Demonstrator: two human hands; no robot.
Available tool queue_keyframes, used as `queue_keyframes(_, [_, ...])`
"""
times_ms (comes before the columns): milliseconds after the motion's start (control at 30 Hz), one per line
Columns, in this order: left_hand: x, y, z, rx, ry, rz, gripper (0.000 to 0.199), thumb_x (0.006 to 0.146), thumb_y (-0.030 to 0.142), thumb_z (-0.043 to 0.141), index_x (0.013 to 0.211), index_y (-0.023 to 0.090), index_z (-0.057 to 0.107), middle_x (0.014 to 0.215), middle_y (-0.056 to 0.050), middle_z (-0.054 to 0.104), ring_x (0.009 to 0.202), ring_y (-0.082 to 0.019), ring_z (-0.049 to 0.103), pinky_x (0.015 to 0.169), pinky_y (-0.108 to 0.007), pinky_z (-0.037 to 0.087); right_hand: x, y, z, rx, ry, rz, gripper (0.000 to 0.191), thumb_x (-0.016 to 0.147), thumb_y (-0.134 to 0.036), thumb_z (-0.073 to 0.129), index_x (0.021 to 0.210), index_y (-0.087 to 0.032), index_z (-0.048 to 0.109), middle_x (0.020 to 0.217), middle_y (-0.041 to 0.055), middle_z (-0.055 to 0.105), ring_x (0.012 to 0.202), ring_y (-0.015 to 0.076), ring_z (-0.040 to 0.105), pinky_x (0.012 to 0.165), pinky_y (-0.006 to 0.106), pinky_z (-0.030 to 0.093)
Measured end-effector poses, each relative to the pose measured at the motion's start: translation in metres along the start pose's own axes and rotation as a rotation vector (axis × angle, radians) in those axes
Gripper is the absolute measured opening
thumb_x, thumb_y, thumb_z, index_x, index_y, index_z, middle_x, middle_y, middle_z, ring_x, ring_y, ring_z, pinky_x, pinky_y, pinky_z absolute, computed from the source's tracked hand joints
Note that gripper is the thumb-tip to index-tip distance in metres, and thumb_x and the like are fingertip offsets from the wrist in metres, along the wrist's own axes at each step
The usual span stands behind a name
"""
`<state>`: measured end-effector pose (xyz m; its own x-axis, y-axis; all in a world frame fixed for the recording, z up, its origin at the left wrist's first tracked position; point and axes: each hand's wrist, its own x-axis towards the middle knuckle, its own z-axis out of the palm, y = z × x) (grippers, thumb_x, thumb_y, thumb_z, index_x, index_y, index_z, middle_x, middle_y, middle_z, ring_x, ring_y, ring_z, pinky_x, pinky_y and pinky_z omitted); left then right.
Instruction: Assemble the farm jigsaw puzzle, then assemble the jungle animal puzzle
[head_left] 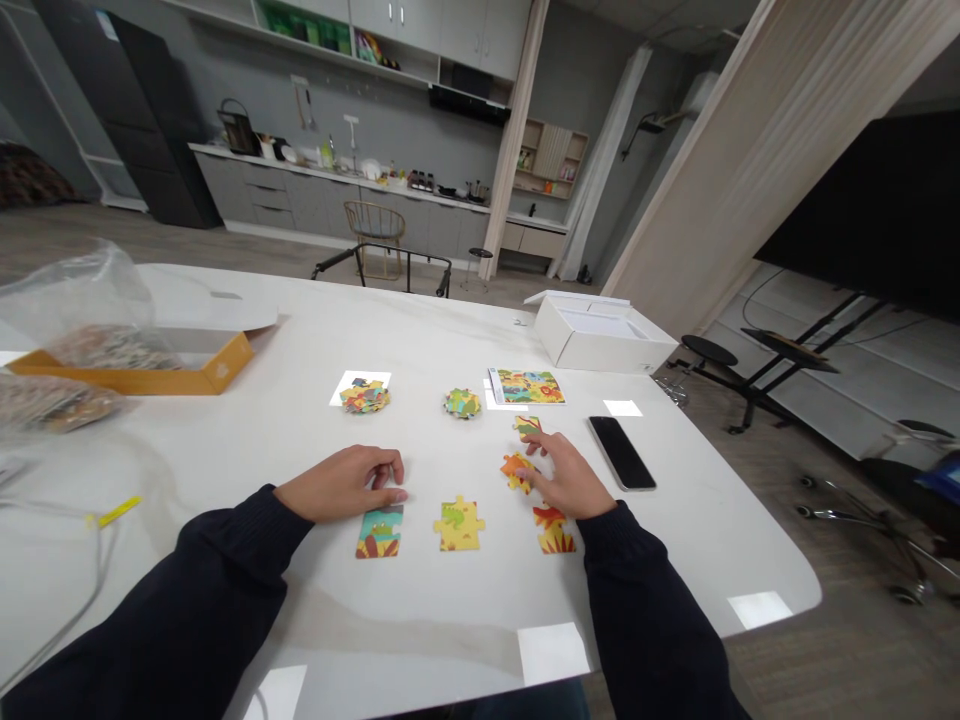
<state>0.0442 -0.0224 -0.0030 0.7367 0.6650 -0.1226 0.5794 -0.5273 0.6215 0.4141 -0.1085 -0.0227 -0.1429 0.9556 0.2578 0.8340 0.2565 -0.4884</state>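
Note:
My left hand (342, 485) rests on the white table (450, 610), loosely curled and holding nothing. Its thumb sits just above a jigsaw piece with a teal and orange scene (379, 532). To the right lies a yellow piece with a green animal (458, 524). My right hand (564, 475) has its fingers on an orange and yellow piece (516, 470). A small piece (527, 427) lies just past its fingertips, and an orange flame-patterned piece (554, 530) lies below the wrist. Farther off are two heaps of pieces (364, 396) (461, 403) and a picture card (529, 386).
A black smartphone (621, 453) lies right of my right hand. An open white box (600, 335) stands at the far right corner. On the left are an orange box lid (142, 372) and clear plastic bags (75, 310) holding pieces. A thin cable (67, 610) runs along the left.

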Motion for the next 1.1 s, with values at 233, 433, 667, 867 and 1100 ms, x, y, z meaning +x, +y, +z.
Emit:
queue_keyframes(233, [0.000, -0.001, 0.000, 0.010, 0.001, -0.003, 0.038, 0.085, 0.058, 0.064, 0.092, 0.021, 0.066, 0.074, 0.000, 0.060, 0.067, -0.016, 0.054, 0.062, -0.024, 0.037, -0.002, 0.008, -0.001, 0.077, -0.077, 0.042, 0.045, 0.077, -0.026, 0.078, 0.120, -0.024, 0.064, 0.100, 0.0045, 0.067, 0.090, 0.0231, 0.060, 0.089, 0.042, 0.052])
queue_keyframes(433, [0.000, 0.000, 0.001, 0.009, 0.002, -0.015, 0.040, 0.085, 0.060, 0.062, 0.092, 0.021, 0.066, 0.074, -0.001, 0.060, 0.067, -0.016, 0.055, 0.063, -0.025, 0.037, 0.003, 0.006, 0.007, 0.037, -0.054, 0.115, 0.040, 0.082, -0.041, 0.076, 0.117, -0.023, 0.064, 0.083, 0.0010, 0.064, 0.078, 0.0213, 0.060, 0.078, 0.039, 0.052])
queue_keyframes(667, [0.000, 0.000, 0.000, 0.022, 0.006, -0.006, 0.038, 0.086, 0.059, 0.063, 0.091, 0.021, 0.066, 0.073, 0.000, 0.060, 0.067, -0.016, 0.055, 0.063, -0.025, 0.037, -0.002, -0.002, 0.001, 0.136, -0.104, -0.021, 0.056, 0.085, -0.016, 0.067, 0.138, -0.029, 0.056, 0.136, 0.0082, 0.060, 0.133, 0.0279, 0.049, 0.115, 0.050, 0.039])
queue_keyframes(867, [0.000, 0.001, -0.001, 0.027, -0.002, 0.004, 0.036, 0.086, 0.057, 0.064, 0.091, 0.022, 0.066, 0.073, 0.001, 0.060, 0.067, -0.016, 0.055, 0.063, -0.025, 0.038, 0.000, -0.002, 0.002, 0.148, -0.103, -0.009, 0.046, 0.084, -0.018, 0.072, 0.127, -0.027, 0.060, 0.127, 0.0072, 0.064, 0.127, 0.0275, 0.052, 0.115, 0.050, 0.038])
queue_keyframes(1100, [0.000, 0.000, 0.001, 0.018, -0.003, 0.003, 0.036, 0.087, 0.056, 0.064, 0.091, 0.021, 0.066, 0.072, 0.001, 0.060, 0.067, -0.016, 0.055, 0.063, -0.024, 0.038, 0.005, -0.009, -0.002, 0.143, 0.040, -0.096, 0.040, 0.086, -0.035, 0.076, 0.123, -0.028, 0.062, 0.123, 0.0076, 0.067, 0.115, 0.0277, 0.058, 0.097, 0.045, 0.050])
